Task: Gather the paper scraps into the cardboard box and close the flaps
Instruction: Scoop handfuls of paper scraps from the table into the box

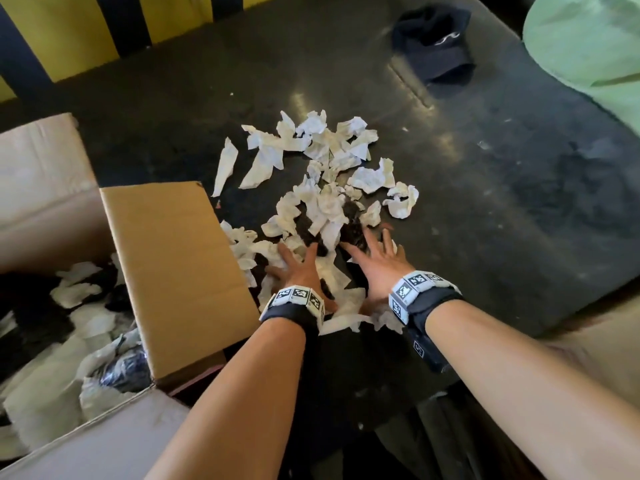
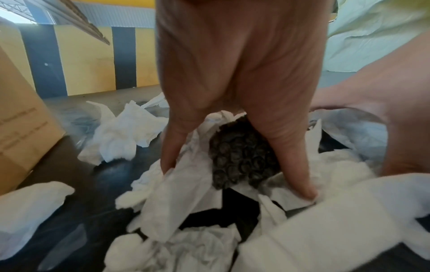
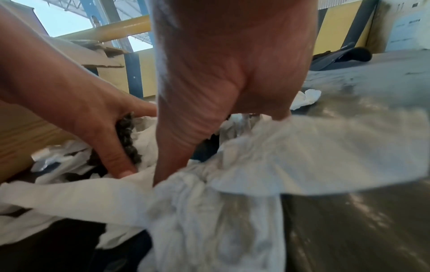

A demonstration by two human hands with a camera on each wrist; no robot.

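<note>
Crumpled white paper scraps (image 1: pixel 325 188) lie strewn on the dark tabletop (image 1: pixel 485 188), long axis running away from the person. Left hand (image 1: pixel 298 268) and right hand (image 1: pixel 377 258) press flat on the near end, fingers spread wide. Open brown cardboard box (image 1: pixel 173 271) sits left, flaps up, partly filled.

A warehouse or industrial shed: yellow-and-black striped barriers (image 1: pixel 104 26) edge a scuffed dark floor (image 1: pixel 502 174), steel roof trusses (image 3: pixel 76 11) (sky showing through) rise overhead, and cartons (image 3: pixel 102 58) stand about.
</note>
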